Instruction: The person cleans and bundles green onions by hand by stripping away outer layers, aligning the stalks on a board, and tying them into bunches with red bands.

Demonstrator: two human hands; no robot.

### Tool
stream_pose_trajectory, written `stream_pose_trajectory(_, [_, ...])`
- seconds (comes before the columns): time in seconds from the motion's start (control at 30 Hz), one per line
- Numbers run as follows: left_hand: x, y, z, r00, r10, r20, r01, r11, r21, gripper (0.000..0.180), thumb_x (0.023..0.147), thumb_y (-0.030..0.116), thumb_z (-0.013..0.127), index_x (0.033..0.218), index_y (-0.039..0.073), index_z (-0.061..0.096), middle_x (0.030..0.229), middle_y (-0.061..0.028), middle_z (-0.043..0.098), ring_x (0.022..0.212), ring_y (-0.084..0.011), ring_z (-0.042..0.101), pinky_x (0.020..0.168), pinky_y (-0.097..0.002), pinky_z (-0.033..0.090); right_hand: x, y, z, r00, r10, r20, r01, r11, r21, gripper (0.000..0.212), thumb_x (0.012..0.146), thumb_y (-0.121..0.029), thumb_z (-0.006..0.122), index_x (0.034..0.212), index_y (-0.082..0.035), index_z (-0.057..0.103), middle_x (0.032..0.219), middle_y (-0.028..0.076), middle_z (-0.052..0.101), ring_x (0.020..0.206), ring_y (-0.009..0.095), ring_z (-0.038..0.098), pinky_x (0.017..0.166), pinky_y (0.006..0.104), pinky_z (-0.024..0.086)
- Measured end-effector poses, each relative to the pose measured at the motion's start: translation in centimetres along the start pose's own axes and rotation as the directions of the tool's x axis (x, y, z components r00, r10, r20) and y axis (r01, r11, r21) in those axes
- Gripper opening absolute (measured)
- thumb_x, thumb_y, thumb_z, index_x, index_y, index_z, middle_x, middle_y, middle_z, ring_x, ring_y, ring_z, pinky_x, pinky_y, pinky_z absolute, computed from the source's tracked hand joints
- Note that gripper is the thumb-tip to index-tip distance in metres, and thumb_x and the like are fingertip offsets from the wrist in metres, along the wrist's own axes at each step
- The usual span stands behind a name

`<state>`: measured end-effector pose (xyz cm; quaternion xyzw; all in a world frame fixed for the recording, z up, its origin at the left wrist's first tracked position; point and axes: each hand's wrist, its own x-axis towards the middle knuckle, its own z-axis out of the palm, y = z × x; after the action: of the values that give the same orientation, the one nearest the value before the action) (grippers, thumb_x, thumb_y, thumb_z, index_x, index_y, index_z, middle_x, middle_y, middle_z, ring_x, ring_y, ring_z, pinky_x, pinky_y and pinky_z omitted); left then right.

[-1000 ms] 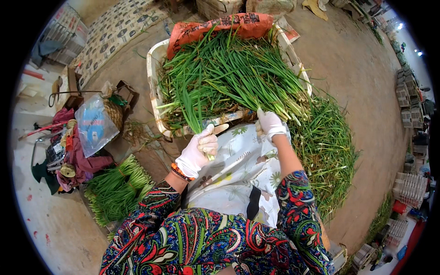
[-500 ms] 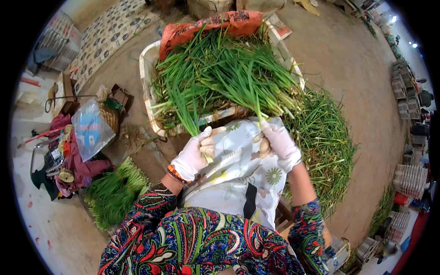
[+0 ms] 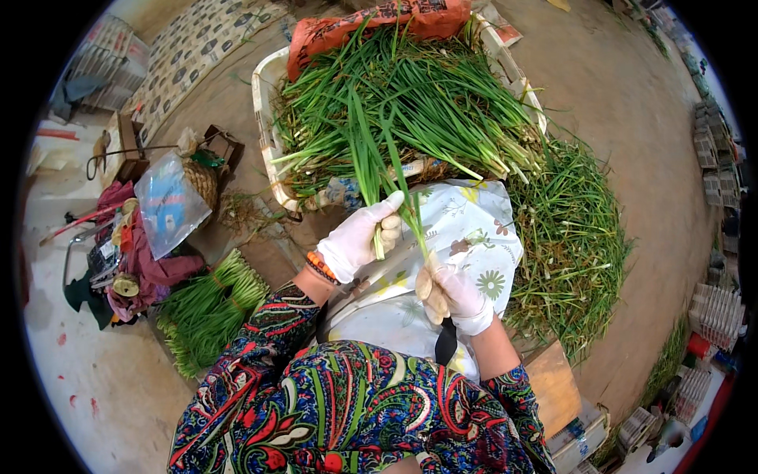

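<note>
My left hand [image 3: 367, 235], in a pale thin glove, is closed around a small bunch of garlic chives [image 3: 365, 162]. Their leaves point up and away, and the cut-looking pale ends poke out below the fingers. My right hand [image 3: 453, 294], gloved too, pinches the pale lower end of a chive stalk [image 3: 415, 223] whose leaves slant up to the left, past my left thumb. Both hands are above the flowered white apron [image 3: 379, 306] on my lap. Just beyond them stands a white plastic crate [image 3: 272, 162] heaped with loose chives [image 3: 442, 103].
An orange sack [image 3: 379, 30] hangs over the crate's far edge. Chive litter [image 3: 572, 245] is piled on the floor at right. Tied chive bundles [image 3: 213, 308] lie at left, near a clear plastic bag [image 3: 170, 205], a wicker basket [image 3: 202, 189] and maroon cloth [image 3: 150, 272].
My right hand has drawn back toward me and left, pulling the stalk from the crate's edge to beside the left hand. The left hand has risen slightly rightward, its bunch lifted more upright.
</note>
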<state>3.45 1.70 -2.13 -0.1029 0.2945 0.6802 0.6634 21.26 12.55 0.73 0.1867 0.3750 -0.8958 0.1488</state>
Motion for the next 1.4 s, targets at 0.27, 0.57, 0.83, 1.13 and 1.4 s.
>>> stream_pose_trajectory(0.27, [-0.6, -0.1, 3.5, 0.965, 0.027, -0.262, 0.023, 0.983, 0.185, 0.017, 0.089, 0.020, 0.053, 0.089, 0.004, 0.060, 0.049, 0.0099, 0.036, 0.040, -0.0027, 0.032, 0.038, -0.0180, 0.024, 4.0, -0.9, -0.2, 0.873, -0.219, -0.436, -0.004, 0.891, -0.455, 0.037, 0.089, -0.034, 0.049, 0.082, 0.000, 0.062, 0.070, 0.003, 0.063, 0.058, 0.006, 0.051, 0.053, 0.0190, 0.040])
stream_pose_trajectory(0.57, [1.1, 0.6, 1.0, 0.975, 0.137, -0.173, -0.128, 0.990, 0.062, 0.022, 0.090, 0.023, 0.050, 0.095, 0.002, 0.058, 0.050, 0.0087, 0.033, 0.040, -0.0024, 0.031, 0.038, -0.0169, 0.027, 3.4, -1.4, -1.2, 0.824, -0.297, -0.482, 0.234, 0.954, -0.188, 0.025, 0.090, -0.021, 0.050, 0.094, 0.001, 0.060, 0.084, 0.005, 0.064, 0.066, 0.008, 0.057, 0.059, 0.0203, 0.044])
stream_pose_trajectory(0.83, [1.0, 2.7, 0.4, 0.979, 0.138, -0.148, -0.138, 0.990, 0.013, 0.031, 0.092, 0.023, 0.048, 0.109, -0.002, 0.054, 0.050, 0.0095, 0.032, 0.040, -0.0011, 0.031, 0.038, -0.0156, 0.028, -2.3, -5.5, -7.3, 0.244, -0.966, 0.091, -0.573, -0.219, -0.790, 0.030, 0.088, -0.019, 0.053, 0.106, 0.005, 0.053, 0.087, 0.010, 0.061, 0.065, 0.019, 0.055, 0.066, 0.0284, 0.046])
stream_pose_trajectory(1.13, [0.1, 0.4, 1.2, 0.969, 0.199, -0.145, -0.147, 0.940, 0.308, 0.036, 0.091, 0.027, 0.049, 0.115, 0.001, 0.053, 0.074, 0.0042, 0.052, 0.063, -0.0021, 0.046, 0.055, -0.0150, 0.039, 4.2, 0.1, -0.3, 0.874, -0.191, -0.446, -0.100, 0.829, -0.550, 0.033, 0.092, -0.029, 0.041, 0.091, 0.001, 0.055, 0.069, 0.018, 0.058, 0.057, 0.027, 0.058, 0.054, 0.0340, 0.045])
stream_pose_trajectory(1.4, [-2.4, -1.2, 1.5, 1.000, -0.003, -0.009, 0.006, 0.938, 0.347, 0.042, 0.093, 0.035, 0.042, 0.117, 0.002, 0.051, 0.105, -0.0053, 0.058, 0.093, -0.0128, 0.056, 0.084, -0.0264, 0.044, 4.3, 0.1, 2.6, 0.906, -0.323, -0.272, -0.053, 0.552, -0.832, 0.033, 0.093, -0.029, 0.041, 0.095, 0.001, 0.055, 0.070, 0.013, 0.058, 0.061, 0.022, 0.057, 0.056, 0.0301, 0.043])
